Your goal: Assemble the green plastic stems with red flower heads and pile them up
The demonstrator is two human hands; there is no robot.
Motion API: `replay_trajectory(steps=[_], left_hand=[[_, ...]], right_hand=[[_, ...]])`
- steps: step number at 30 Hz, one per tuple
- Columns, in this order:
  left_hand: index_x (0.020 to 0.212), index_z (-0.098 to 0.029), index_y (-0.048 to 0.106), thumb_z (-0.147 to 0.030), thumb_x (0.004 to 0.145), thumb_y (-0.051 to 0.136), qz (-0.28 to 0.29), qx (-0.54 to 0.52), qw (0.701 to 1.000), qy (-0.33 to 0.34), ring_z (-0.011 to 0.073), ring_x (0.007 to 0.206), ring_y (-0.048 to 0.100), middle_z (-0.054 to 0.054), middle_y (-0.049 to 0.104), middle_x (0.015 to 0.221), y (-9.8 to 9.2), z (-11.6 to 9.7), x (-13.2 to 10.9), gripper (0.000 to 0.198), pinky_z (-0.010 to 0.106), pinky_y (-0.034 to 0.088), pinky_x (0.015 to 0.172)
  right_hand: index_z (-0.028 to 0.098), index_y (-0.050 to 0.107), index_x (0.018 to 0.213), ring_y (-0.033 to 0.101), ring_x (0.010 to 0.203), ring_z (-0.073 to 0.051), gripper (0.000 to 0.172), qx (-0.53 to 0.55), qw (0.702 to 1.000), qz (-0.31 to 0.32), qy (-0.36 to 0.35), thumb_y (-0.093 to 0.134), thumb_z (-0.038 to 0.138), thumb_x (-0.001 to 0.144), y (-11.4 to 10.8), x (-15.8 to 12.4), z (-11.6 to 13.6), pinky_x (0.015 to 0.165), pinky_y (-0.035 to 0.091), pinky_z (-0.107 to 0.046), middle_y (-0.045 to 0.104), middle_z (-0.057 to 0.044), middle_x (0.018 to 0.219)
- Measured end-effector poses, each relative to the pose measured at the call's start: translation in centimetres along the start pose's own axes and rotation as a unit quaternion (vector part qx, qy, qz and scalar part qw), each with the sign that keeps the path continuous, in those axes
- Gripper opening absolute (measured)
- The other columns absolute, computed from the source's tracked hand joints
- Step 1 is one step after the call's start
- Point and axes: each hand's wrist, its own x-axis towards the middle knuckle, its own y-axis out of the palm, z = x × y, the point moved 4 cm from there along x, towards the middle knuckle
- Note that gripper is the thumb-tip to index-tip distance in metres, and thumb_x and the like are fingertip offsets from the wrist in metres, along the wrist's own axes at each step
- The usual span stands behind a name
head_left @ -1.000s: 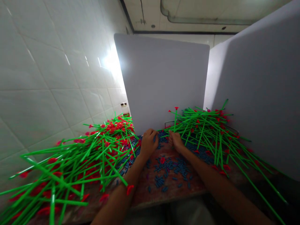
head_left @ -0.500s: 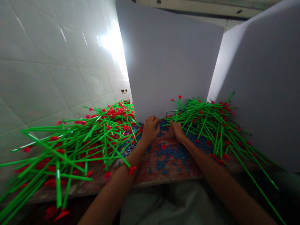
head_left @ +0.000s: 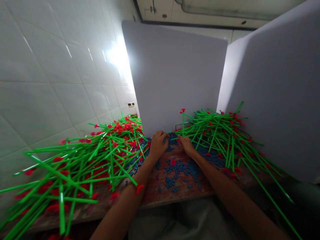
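My right hand (head_left: 185, 145) is closed around the lower end of a green stick (head_left: 183, 125) that stands upright. A red flared tip (head_left: 183, 110) tops this stick. To its left, my left hand (head_left: 159, 144) is over the small blue pieces (head_left: 171, 142), its fingers bent together. Whatever those fingers pinch is too small or hidden to make out. A pile of green sticks with red tips (head_left: 100, 156) lies by my left forearm. Another pile of green sticks (head_left: 217, 128) lies beyond my right hand, many with dark ends.
More blue pieces (head_left: 185, 166) are scattered over the worn reddish tabletop (head_left: 160, 196), with one red piece (head_left: 173, 162) among them. Grey panels (head_left: 175, 76) stand behind and to the right. A tiled wall (head_left: 62, 83) rises at left, and a jar (head_left: 132, 109) stands at the back.
The view has tilted upward, so the table sits lower in the picture. The stick in my right hand leans less and stands nearly vertical. Both hands stay close together over the blue pieces.
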Motion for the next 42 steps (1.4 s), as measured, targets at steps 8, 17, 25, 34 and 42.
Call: replay_trajectory(steps=[8,17,25,34,42], left_hand=[[0.09,-0.019,0.06,-0.017,0.085,0.046,0.005,-0.027,1.0,0.008,0.0197,0.092,0.051,0.005,0.057,0.091,-0.1,0.1,0.1,0.016,0.033,0.04,0.081],[0.098,-0.02,0.059,-0.037,0.082,0.056,0.094,-0.14,0.981,0.099,0.0182,0.09,0.054,0.005,0.058,0.091,0.3,-2.8,-0.3,0.023,0.031,0.043,0.082],[0.097,-0.02,0.059,-0.055,0.074,0.062,0.089,-0.15,0.978,0.118,0.0185,0.086,0.054,0.004,0.058,0.088,-0.6,-4.3,0.0,0.042,0.029,0.043,0.078],[0.097,-0.021,0.061,-0.047,0.082,0.056,0.091,-0.122,0.983,0.106,0.0177,0.087,0.056,0.005,0.06,0.089,-0.2,-2.6,0.0,0.03,0.029,0.043,0.079],[0.082,-0.02,0.06,-0.035,0.087,0.046,0.106,-0.094,0.989,0.034,0.0159,0.077,0.056,0.003,0.061,0.081,1.2,2.1,-0.5,0.022,0.026,0.042,0.07]], right_hand=[[0.021,0.011,0.054,0.009,0.038,-0.008,0.046,0.247,0.966,0.065,0.044,0.042,0.037,0.085,-1.2,-0.9,2.8,0.038,0.017,-0.022,0.012,0.009,0.041],[0.021,0.009,0.054,0.009,0.04,-0.009,0.047,0.308,0.947,0.092,-0.016,0.038,0.034,0.089,-1.3,-1.8,6.1,0.039,0.018,-0.023,0.011,0.007,0.043],[0.021,0.01,0.054,0.009,0.04,-0.009,0.049,0.287,0.952,0.108,0.007,0.04,0.037,0.089,-1.2,-2.1,6.2,0.039,0.018,-0.023,0.01,0.007,0.044],[0.02,0.04,0.068,0.03,0.047,-0.009,0.025,0.239,0.966,0.091,-0.047,0.054,0.034,0.083,-0.7,-2.8,7.9,0.05,0.033,-0.022,0.031,0.005,0.055],[0.021,0.015,0.051,0.012,0.036,-0.006,0.058,0.162,0.977,0.031,-0.135,0.033,0.062,0.088,0.7,-1.2,14.3,0.038,0.015,-0.022,0.011,0.007,0.042]])
